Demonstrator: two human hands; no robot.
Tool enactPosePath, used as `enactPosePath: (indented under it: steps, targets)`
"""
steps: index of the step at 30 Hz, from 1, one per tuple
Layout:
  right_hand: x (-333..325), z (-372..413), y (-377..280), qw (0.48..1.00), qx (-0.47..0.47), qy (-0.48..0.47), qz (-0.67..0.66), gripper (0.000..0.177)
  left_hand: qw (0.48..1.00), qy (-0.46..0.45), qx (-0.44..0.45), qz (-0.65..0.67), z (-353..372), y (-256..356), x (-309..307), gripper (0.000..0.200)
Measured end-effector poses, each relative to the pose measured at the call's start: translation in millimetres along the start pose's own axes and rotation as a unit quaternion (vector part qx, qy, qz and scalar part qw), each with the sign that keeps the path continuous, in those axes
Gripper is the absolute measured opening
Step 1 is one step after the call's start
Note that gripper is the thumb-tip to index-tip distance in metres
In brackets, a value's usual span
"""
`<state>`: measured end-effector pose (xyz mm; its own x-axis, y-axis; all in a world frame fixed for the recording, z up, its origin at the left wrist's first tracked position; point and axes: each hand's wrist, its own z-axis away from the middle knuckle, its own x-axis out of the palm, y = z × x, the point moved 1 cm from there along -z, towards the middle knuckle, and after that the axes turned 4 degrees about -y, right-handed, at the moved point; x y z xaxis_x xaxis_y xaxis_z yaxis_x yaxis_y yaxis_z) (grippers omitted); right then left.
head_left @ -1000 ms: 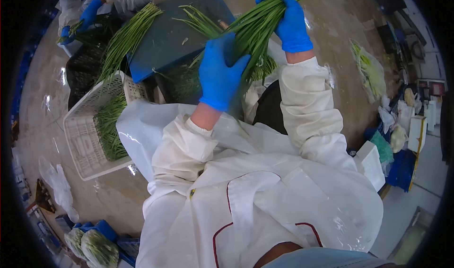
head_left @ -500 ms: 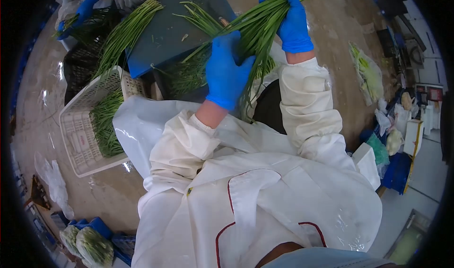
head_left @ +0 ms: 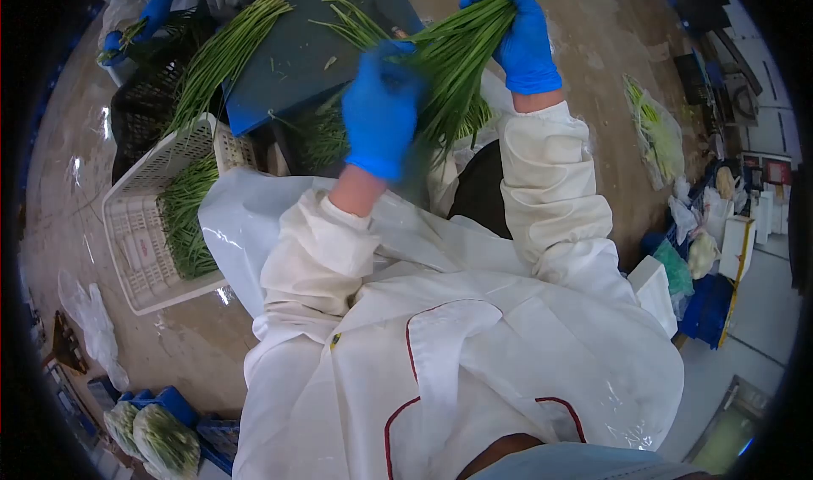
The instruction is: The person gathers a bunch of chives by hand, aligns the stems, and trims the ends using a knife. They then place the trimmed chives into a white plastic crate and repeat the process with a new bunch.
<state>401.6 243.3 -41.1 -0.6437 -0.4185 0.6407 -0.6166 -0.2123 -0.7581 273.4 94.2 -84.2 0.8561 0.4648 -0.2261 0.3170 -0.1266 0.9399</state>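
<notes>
A bunch of long green chives [head_left: 474, 52] is gripped by my blue-gloved right hand [head_left: 523, 35], its pale ends toward the top right and its leaf tips hanging down. My left hand [head_left: 379, 111], also in a blue glove, is just left of the bunch, its fingers smeared by motion. Beyond it lies a dark blue board [head_left: 296, 65] with a few loose chives [head_left: 356, 27] and scraps on it. Another pile of chives [head_left: 233, 48] hangs over the board's left edge.
Left of my apron stands a white perforated crate [head_left: 140, 264] holding chives. Behind it is a black crate [head_left: 148, 133]. At top left, another person's blue-gloved hand [head_left: 161, 5] handles greens. A bagged bundle of greens [head_left: 656, 133] lies on the floor at right.
My left hand has moved left and slightly down, away from the hanging leaves. The right hand still grips the bunch and has shifted slightly left.
</notes>
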Motion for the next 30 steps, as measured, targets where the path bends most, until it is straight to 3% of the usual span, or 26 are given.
enactPosePath:
  steps: [2, 5, 7, 11, 12, 19, 20, 23, 24, 26, 30]
  targets:
    - [-0.1, 0.8, 0.0, 1.0, 0.012, -0.009, 0.026, 0.025, 0.998, 0.024, -0.013, 0.064, -15.7, -8.1, -13.5, 0.034]
    - [16.7, 5.4, -0.4, 0.996, 0.042, 0.054, 0.055, 0.016, 0.99, 0.028, -0.016, 0.137, -27.3, -5.9, -29.3, 0.027]
    - [1.3, 0.5, 5.5, 0.997, 0.023, 0.025, 0.072, 0.019, 0.987, 0.013, -0.003, 0.16, -36.6, -21.3, -32.7, 0.026]
    - [-20.1, -9.8, 9.5, 0.994, 0.036, 0.071, 0.079, 0.021, 0.991, -0.009, -0.064, 0.114, -38.4, -39.2, -45.9, 0.015]
    - [-24.1, -10.7, 9.2, 0.994, 0.037, 0.077, 0.068, 0.02, 0.998, 0.003, -0.038, 0.042, -40.3, -45.9, -51.8, 0.012]
    - [-53.6, -19.2, 4.6, 0.993, 0.049, 0.106, -0.004, 0.019, 0.979, 0.15, -0.045, 0.134, -45.0, -74.2, -95.3, 0.016]
    - [-55.1, -20.2, 4.5, 0.992, 0.046, 0.115, -0.015, 0.019, 0.971, 0.194, -0.06, 0.122, -45.6, -80.0, -98.3, 0.019]
    - [-51.1, -19.0, 4.7, 0.992, 0.01, 0.121, -0.029, 0.018, 0.939, 0.288, 0.042, -0.185, -30.3, -30.7, -97.5, 0.025]
    - [-50.3, -19.1, 5.0, 0.992, 0.006, 0.12, -0.038, 0.018, 0.939, 0.291, 0.065, -0.172, -24.4, -10.7, -87.4, 0.029]
    - [-48.0, -20.1, 6.5, 0.992, 0.0, 0.118, -0.054, 0.018, 0.933, 0.193, 0.224, -0.207, -20.8, -5.5, -69.5, 0.027]
    - [-33.7, -17.0, 8.0, 0.994, -0.009, 0.106, -0.036, 0.018, 0.981, -0.009, 0.19, -0.041, -4.9, 6.1, -16.0, 0.019]
